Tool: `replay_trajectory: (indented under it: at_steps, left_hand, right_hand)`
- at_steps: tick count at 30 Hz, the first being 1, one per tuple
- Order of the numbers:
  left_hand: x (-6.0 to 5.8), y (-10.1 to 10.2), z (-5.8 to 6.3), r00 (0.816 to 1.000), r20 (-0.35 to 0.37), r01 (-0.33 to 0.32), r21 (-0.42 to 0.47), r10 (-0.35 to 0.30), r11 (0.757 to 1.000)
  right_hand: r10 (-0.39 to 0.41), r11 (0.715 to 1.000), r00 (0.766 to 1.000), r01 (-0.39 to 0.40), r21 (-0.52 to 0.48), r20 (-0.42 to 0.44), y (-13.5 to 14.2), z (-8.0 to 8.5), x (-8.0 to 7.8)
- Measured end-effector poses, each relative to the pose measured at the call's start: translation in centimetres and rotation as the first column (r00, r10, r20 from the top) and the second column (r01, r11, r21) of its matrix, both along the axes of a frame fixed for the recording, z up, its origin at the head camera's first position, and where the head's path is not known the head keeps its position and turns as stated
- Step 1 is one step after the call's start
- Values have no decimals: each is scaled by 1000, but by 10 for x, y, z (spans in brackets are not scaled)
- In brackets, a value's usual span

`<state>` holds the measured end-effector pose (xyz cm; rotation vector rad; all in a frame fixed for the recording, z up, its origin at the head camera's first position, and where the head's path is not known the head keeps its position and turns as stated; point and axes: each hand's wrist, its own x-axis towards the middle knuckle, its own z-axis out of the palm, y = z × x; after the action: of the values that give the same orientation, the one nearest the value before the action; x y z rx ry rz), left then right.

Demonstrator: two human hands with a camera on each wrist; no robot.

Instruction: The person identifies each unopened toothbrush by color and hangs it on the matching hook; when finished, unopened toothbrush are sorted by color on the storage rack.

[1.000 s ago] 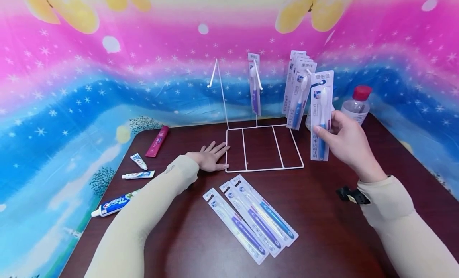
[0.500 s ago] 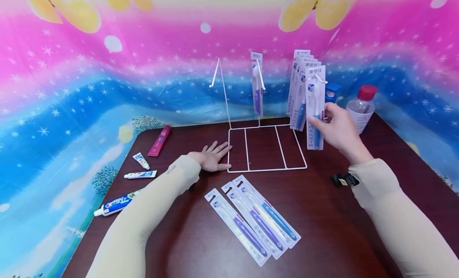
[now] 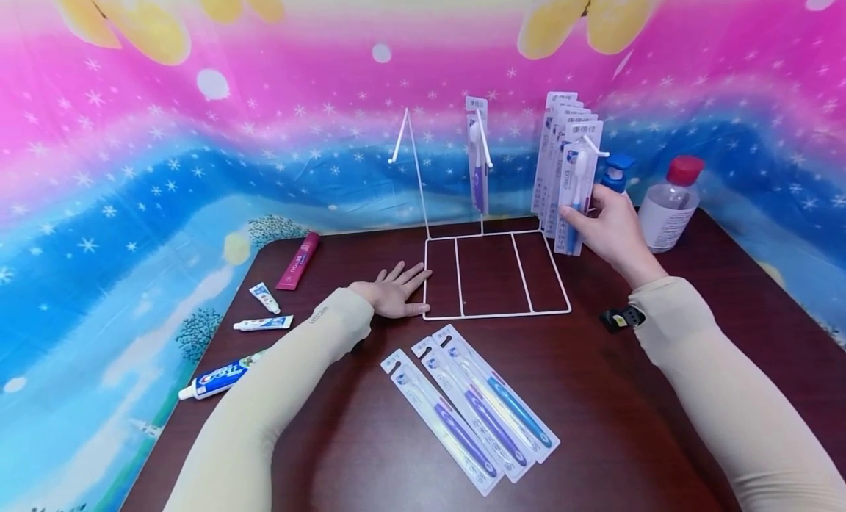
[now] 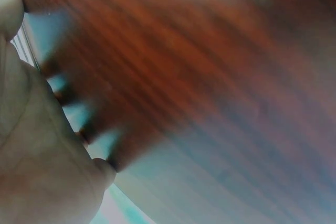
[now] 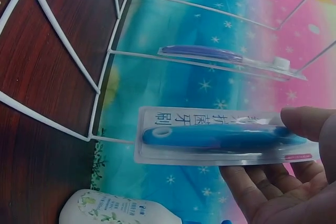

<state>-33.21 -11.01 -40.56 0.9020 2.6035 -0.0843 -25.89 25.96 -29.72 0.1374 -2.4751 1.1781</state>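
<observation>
My right hand (image 3: 613,229) pinches a packaged toothbrush (image 3: 576,170) with a blue handle, thumb in front and fingers behind. The pack hangs on the right hook of a white wire rack (image 3: 496,315), close in front of several similar packs (image 3: 546,156). In the right wrist view, the blue handle (image 5: 220,136) shows through the clear blister, between thumb and fingers. My left hand (image 3: 393,291) lies flat with spread fingers on the table, its fingertips at the left wire of the rack's base. A purple toothbrush pack (image 3: 476,167) hangs on the middle hook.
Three packaged toothbrushes (image 3: 469,413) lie on the table (image 3: 615,416) in front of the rack. Several toothpaste tubes, including a red one (image 3: 297,261) and a blue one (image 3: 221,377), lie at the left. A red-capped bottle (image 3: 669,207) and a blue-topped pump bottle (image 3: 616,172) stand right.
My right hand has moved back and left, bringing the blue toothbrush pack onto the right hook and along it toward the other packs. The left hand has stayed at the rack's base.
</observation>
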Motion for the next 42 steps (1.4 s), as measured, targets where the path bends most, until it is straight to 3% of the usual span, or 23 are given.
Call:
replay_trajectory:
  at_steps: [26,31,38,42]
  left_hand:
    - [-1,0,0,1000,-3,3,11,-3,1000]
    - [0,0,1,1000,5,0,10,0,1000]
    - [-1,0,0,1000,24,-6,-8,6,1000]
    - [-2,0,-1,1000,21,-6,-21,7,1000]
  right_hand:
    - [2,999,1000,-3,54,16,6,-8,2]
    - [7,999,997,-9,34,72,8,-10,3]
    - [-49,998,993,53,-28,110,13,-11,19]
    - [-91,995,991,88,35,98,12,-14,36]
